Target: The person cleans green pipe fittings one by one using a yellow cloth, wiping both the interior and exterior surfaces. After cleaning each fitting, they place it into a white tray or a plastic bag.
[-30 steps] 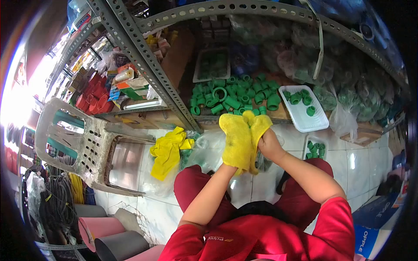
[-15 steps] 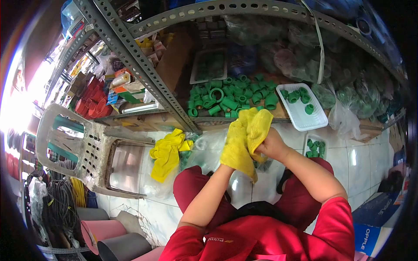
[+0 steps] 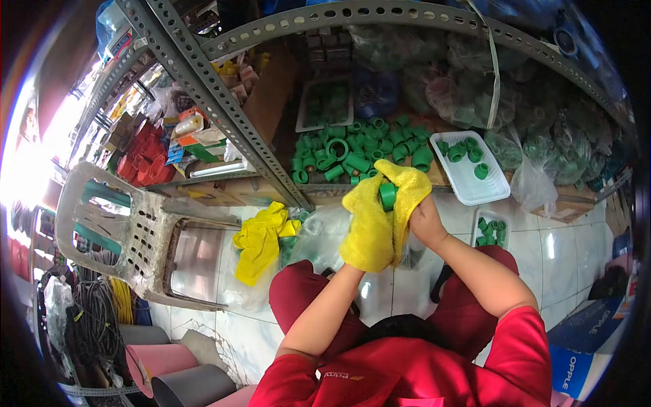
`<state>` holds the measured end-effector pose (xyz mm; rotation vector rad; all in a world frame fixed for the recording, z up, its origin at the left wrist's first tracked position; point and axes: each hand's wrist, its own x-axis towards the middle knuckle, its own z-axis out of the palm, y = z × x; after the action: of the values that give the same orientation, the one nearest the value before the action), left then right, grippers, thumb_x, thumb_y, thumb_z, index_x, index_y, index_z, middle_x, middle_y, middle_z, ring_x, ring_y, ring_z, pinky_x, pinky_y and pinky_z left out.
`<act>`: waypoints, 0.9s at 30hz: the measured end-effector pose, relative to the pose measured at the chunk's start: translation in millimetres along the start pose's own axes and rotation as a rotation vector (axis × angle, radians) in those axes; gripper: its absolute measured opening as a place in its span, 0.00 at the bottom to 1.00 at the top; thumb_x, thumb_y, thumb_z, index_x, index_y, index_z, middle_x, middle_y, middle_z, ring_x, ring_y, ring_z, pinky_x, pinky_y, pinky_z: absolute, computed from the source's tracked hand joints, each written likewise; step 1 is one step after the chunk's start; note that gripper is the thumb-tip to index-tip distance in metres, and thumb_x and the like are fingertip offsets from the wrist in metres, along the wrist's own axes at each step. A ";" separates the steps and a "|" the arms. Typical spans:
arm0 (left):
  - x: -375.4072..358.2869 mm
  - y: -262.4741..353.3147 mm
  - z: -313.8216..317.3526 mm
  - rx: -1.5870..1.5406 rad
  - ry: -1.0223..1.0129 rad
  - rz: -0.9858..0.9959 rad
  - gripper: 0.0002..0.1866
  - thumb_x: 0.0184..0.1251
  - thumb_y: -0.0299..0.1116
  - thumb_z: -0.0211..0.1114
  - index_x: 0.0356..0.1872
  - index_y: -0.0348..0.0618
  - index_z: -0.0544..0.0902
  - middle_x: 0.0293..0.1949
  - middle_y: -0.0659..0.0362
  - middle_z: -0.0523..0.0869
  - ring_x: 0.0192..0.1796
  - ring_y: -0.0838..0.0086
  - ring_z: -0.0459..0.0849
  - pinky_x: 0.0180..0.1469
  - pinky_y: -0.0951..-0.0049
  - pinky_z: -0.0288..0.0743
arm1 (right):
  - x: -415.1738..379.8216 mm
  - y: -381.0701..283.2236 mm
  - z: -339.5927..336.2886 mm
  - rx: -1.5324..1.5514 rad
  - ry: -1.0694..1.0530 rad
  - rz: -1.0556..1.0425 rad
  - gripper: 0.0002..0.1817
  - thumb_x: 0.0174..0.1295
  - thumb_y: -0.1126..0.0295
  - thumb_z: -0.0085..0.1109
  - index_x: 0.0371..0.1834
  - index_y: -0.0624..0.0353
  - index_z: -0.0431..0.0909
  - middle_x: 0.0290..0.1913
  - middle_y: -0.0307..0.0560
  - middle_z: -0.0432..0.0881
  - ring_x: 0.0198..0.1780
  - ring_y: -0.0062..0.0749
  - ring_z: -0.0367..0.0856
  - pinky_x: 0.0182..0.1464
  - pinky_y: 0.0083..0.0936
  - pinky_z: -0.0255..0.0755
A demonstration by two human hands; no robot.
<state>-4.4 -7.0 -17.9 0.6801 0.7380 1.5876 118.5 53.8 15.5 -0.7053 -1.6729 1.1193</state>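
- Folds of the yellow cloth [image 3: 415, 184] have parted, baring a green fitting [image 3: 388, 197].
- Right hand [image 3: 425, 220] clutches the cloth.
- Left hand [image 3: 368, 234] is covered; cannot tell its grip.

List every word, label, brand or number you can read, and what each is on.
"OPPLE": blue-and-white box, lower right, printed on two faces.
"Pri…": red shirt, chest; the remaining letters are too blurred.
Red-and-white label, upper left: too small to read.
No readable numbers.
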 end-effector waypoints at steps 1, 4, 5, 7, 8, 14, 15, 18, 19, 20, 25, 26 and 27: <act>0.4 -4.1 -5.1 0.114 0.008 0.047 0.21 0.65 0.39 0.52 0.56 0.43 0.65 0.50 0.57 0.73 0.51 0.70 0.73 0.52 0.72 0.69 | -0.6 0.2 -0.1 -0.094 -0.026 -0.063 0.17 0.53 0.70 0.50 0.47 0.64 0.69 0.47 0.54 0.73 0.50 0.43 0.71 0.53 0.30 0.63; 3.4 -16.0 -21.1 0.460 0.028 0.188 0.21 0.63 0.38 0.54 0.56 0.43 0.65 0.49 0.56 0.73 0.51 0.68 0.72 0.54 0.70 0.66 | 4.9 -10.5 2.2 -0.335 -0.225 -0.343 0.17 0.54 0.69 0.47 0.47 0.64 0.69 0.46 0.57 0.74 0.48 0.50 0.72 0.51 0.34 0.65; 3.0 -19.8 -25.1 0.574 0.033 0.232 0.21 0.63 0.37 0.54 0.56 0.43 0.66 0.48 0.56 0.73 0.51 0.67 0.71 0.54 0.69 0.65 | 5.5 -11.7 1.2 -0.335 -0.224 -0.340 0.17 0.54 0.69 0.47 0.47 0.64 0.69 0.46 0.57 0.74 0.48 0.50 0.72 0.51 0.34 0.65; 0.7 -27.8 -32.2 0.801 0.041 0.318 0.21 0.62 0.36 0.55 0.55 0.43 0.66 0.48 0.56 0.73 0.52 0.66 0.70 0.55 0.68 0.63 | 5.7 -13.3 -0.9 -0.477 -0.306 -0.416 0.18 0.55 0.67 0.47 0.46 0.65 0.69 0.43 0.59 0.75 0.45 0.55 0.72 0.48 0.38 0.66; -0.8 -29.1 -33.7 0.801 0.039 0.320 0.21 0.62 0.36 0.55 0.55 0.43 0.66 0.48 0.56 0.73 0.52 0.66 0.70 0.55 0.68 0.63 | 5.3 -13.0 -0.1 -0.478 -0.303 -0.417 0.18 0.55 0.67 0.47 0.46 0.65 0.69 0.43 0.59 0.75 0.45 0.55 0.72 0.48 0.38 0.66; -14.4 -25.7 -26.2 1.316 -0.151 0.234 0.23 0.66 0.34 0.49 0.61 0.44 0.59 0.57 0.56 0.67 0.58 0.68 0.65 0.62 0.69 0.57 | 8.3 -6.2 2.3 -0.190 -0.087 0.182 0.15 0.64 0.69 0.38 0.48 0.65 0.68 0.44 0.51 0.76 0.46 0.38 0.74 0.49 0.24 0.65; -14.1 -22.7 -24.6 1.317 -0.151 0.233 0.23 0.66 0.34 0.49 0.61 0.44 0.59 0.57 0.56 0.67 0.58 0.68 0.65 0.62 0.69 0.57 | 11.8 -11.3 0.3 -0.189 -0.086 0.182 0.15 0.64 0.69 0.38 0.48 0.65 0.68 0.44 0.51 0.76 0.46 0.38 0.74 0.49 0.24 0.65; -10.6 -12.5 -17.0 1.199 -0.158 0.382 0.20 0.60 0.39 0.55 0.52 0.43 0.70 0.49 0.55 0.74 0.53 0.63 0.71 0.56 0.65 0.64 | 25.6 -18.3 -13.2 0.198 -0.178 0.539 0.12 0.63 0.72 0.39 0.47 0.63 0.69 0.42 0.47 0.76 0.43 0.30 0.75 0.46 0.22 0.67; -8.7 -9.2 -13.8 1.076 -0.138 0.336 0.20 0.60 0.39 0.55 0.52 0.43 0.70 0.49 0.55 0.74 0.52 0.64 0.71 0.55 0.66 0.64 | 29.0 -9.2 -23.4 0.417 -0.243 0.658 0.11 0.63 0.72 0.41 0.46 0.62 0.70 0.41 0.45 0.76 0.42 0.28 0.75 0.44 0.21 0.68; -6.3 -6.1 -10.6 0.953 -0.117 0.292 0.20 0.60 0.39 0.55 0.52 0.43 0.70 0.48 0.55 0.75 0.51 0.64 0.72 0.55 0.66 0.65 | 31.5 -9.3 -27.9 0.638 -0.308 0.773 0.11 0.62 0.73 0.43 0.46 0.60 0.70 0.40 0.43 0.76 0.41 0.25 0.75 0.43 0.20 0.70; 6.5 11.9 3.2 0.336 -0.015 0.075 0.19 0.61 0.40 0.54 0.51 0.43 0.70 0.46 0.56 0.76 0.48 0.66 0.74 0.50 0.69 0.69 | 29.7 -19.3 -26.5 0.717 -0.175 0.418 0.12 0.61 0.69 0.47 0.46 0.61 0.72 0.40 0.42 0.77 0.39 0.25 0.76 0.41 0.20 0.72; 8.7 15.1 6.2 0.211 0.006 0.031 0.19 0.61 0.40 0.54 0.51 0.43 0.70 0.46 0.56 0.76 0.47 0.66 0.75 0.49 0.69 0.69 | 27.5 -19.4 -24.3 0.682 -0.193 0.434 0.14 0.60 0.68 0.49 0.48 0.61 0.71 0.42 0.42 0.76 0.42 0.25 0.75 0.44 0.21 0.71; 11.0 18.3 9.5 0.085 0.027 -0.013 0.18 0.61 0.40 0.54 0.51 0.43 0.70 0.45 0.57 0.77 0.47 0.67 0.75 0.49 0.70 0.70 | 24.5 -21.2 -21.7 0.647 -0.210 0.449 0.17 0.59 0.68 0.51 0.50 0.61 0.70 0.45 0.43 0.76 0.45 0.25 0.74 0.47 0.22 0.69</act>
<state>-9.8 2.9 2.6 0.7152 0.8321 1.5630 130.7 73.4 47.0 -0.5584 -1.2144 1.9885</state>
